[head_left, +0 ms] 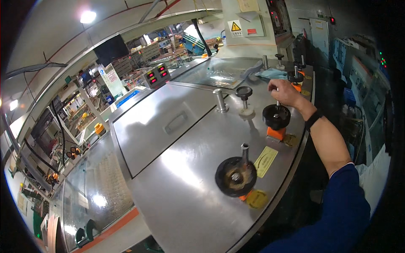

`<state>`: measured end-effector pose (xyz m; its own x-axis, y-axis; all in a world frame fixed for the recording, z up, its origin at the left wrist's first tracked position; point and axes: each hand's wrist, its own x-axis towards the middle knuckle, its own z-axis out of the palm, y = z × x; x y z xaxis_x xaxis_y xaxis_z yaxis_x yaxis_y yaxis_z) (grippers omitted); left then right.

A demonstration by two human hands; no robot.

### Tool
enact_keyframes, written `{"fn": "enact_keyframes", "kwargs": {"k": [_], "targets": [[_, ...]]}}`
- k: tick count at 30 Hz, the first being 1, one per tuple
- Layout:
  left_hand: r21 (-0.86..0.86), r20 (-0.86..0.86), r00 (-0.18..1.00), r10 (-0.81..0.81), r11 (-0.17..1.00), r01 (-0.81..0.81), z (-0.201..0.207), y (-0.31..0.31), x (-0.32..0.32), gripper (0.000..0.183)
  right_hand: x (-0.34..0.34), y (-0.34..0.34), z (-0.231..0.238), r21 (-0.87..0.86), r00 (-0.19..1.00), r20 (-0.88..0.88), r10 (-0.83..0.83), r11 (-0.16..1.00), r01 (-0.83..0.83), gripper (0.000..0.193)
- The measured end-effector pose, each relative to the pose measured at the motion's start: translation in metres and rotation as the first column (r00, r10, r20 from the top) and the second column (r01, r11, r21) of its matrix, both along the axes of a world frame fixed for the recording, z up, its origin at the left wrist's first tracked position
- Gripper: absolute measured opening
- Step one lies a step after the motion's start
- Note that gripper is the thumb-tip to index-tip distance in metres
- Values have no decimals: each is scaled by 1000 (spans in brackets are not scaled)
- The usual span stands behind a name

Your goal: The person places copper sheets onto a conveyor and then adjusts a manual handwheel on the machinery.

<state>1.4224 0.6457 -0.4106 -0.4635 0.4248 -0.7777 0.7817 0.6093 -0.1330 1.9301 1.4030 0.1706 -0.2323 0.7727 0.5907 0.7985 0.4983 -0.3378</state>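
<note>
My right hand (286, 92) reaches in from the right, its fingers curled around the upright crank handle of a black handwheel (276, 117). This wheel sits above an orange indicator block (276, 133) near the right edge of a steel machine top (177, 177). Closer to me is a second black handwheel (230, 185), worn brownish around its hub, with a bare metal handle standing up. A black knob (244, 92) on a threaded post and a steel post (220, 101) stand left of my hand. My left hand is out of view.
Beyond my hand lie a blue cloth (272, 74) and another handwheel (295, 76). A lid with a recessed handle (176, 122) covers the left part of the top. A red digital display (156, 76) stands at its far left. Blue-grey cabinets (354, 71) line the right side.
</note>
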Motion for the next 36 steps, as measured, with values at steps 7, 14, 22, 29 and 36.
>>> {"fn": "enact_keyframes", "kwargs": {"k": [7, 14, 22, 29, 36], "targets": [[-4, 17, 999, 31, 1000, -31, 26, 23, 64, 37, 4, -95, 2, -58, 977, -184, 104, 991, -117, 21], [11, 16, 999, 40, 999, -40, 34, 21, 55, 37, -54, -110, 26, -34, 935, 113, 336, 942, -334, 19], [36, 24, 1000, 2, 999, -2, 38, 23, 24, 36, 21, 18, 11, 14, 995, 91, 39, 999, -40, 27], [68, 54, 998, 40, 997, -43, 15, 23, 22, 36, -52, -128, 12, 47, 983, 70, 170, 984, -174, 21], [81, 62, 995, -77, 994, 72, 9, 44, -20, 36, -25, -4, 0, 124, 996, 60, -65, 991, 57, 24]]}}
